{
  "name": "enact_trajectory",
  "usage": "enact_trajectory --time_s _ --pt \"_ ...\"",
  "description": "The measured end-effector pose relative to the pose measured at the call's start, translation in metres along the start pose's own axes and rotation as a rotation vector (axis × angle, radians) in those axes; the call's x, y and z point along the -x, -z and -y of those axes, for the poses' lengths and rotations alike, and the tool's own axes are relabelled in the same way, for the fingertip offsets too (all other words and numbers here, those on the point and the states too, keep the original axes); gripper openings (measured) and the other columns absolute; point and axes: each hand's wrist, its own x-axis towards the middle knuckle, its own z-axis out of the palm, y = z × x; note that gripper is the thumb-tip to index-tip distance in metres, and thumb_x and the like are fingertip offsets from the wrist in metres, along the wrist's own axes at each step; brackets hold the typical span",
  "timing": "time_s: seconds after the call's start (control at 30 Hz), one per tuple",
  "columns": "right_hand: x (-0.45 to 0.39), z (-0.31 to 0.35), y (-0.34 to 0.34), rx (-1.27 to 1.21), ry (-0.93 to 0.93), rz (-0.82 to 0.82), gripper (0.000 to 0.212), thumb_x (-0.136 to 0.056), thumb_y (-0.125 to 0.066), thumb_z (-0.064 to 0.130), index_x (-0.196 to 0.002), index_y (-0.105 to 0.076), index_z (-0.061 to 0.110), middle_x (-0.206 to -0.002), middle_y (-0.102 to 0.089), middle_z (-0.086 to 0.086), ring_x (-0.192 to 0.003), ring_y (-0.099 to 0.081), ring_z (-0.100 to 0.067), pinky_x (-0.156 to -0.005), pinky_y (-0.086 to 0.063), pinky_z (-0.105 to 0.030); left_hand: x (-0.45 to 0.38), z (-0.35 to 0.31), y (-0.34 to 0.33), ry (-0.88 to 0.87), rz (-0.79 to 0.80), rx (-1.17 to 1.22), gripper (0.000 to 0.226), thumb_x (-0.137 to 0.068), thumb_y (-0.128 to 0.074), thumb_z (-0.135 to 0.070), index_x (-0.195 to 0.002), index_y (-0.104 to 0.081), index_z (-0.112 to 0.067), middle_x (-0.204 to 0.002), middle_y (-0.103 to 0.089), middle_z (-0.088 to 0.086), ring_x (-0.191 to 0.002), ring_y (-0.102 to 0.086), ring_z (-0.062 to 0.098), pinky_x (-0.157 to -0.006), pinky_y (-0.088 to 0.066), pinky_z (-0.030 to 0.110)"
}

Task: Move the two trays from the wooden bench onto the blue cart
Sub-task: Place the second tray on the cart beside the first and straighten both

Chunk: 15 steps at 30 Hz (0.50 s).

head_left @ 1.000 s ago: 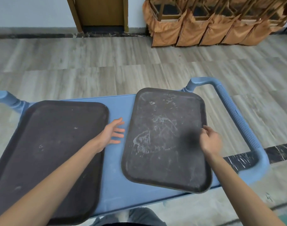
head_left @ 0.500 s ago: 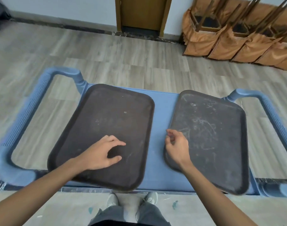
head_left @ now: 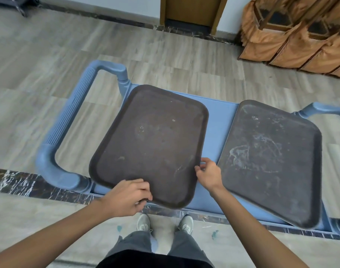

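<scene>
Gripping the left tray [head_left: 151, 140] with both hands: my left hand [head_left: 126, 198] is curled over its near edge, and my right hand [head_left: 208, 176] pinches its right edge near the front corner. This tray lies skewed on the blue cart [head_left: 219, 120], its near corner overhanging the cart's front edge. A second tray [head_left: 269, 157] rests untouched on the cart's right side, also overhanging.
</scene>
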Motion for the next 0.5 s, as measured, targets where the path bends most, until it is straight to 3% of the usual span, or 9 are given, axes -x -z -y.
enact_trajectory --time_s 0.13,0.27,0.4,0.5 --pt "-0.004 -0.003 0.001 0.049 0.067 0.017 0.026 -0.091 -0.057 0.012 -0.116 -0.062 0.010 -0.072 -0.066 -0.001 -0.083 -0.068 -0.034 -0.082 -0.055 -0.045 -0.004 -0.007 -0.004 -0.059 -0.007 -0.162 0.016 -0.069 -0.074 -0.032 -0.083 -0.068 -0.032 -0.082 -0.061 -0.014 -0.076 -0.060 0.008 -0.044 -0.044 0.021" --pt "-0.011 -0.004 0.007 0.198 0.161 -0.007 0.006 -0.094 -0.050 0.013 -0.091 -0.053 0.008 -0.084 -0.059 -0.013 -0.074 -0.054 -0.032 -0.067 -0.040 -0.032 -0.013 -0.017 -0.007 -0.077 -0.029 -0.202 0.014 -0.068 -0.077 -0.029 -0.080 -0.069 -0.031 -0.079 -0.062 -0.013 -0.073 -0.061 0.009 -0.039 -0.038 0.021" --pt "-0.020 -0.001 0.023 0.293 0.189 0.015 0.022 -0.097 -0.048 0.014 -0.113 -0.058 0.003 -0.103 -0.063 -0.018 -0.095 -0.061 -0.037 -0.078 -0.048 -0.037 -0.028 -0.036 -0.015 -0.063 -0.021 -0.203 0.024 -0.063 -0.085 -0.029 -0.085 -0.075 -0.032 -0.081 -0.065 -0.014 -0.071 -0.063 0.009 -0.039 -0.036 0.018" --pt "-0.022 0.000 0.025 0.347 0.194 0.019 0.021 -0.099 -0.048 0.015 -0.112 -0.056 0.003 -0.107 -0.060 -0.016 -0.099 -0.062 -0.036 -0.082 -0.048 -0.039 -0.033 -0.041 -0.018 0.002 -0.022 -0.164 0.029 -0.061 -0.086 -0.028 -0.088 -0.076 -0.034 -0.082 -0.066 -0.015 -0.071 -0.064 0.007 -0.039 -0.036 0.017"
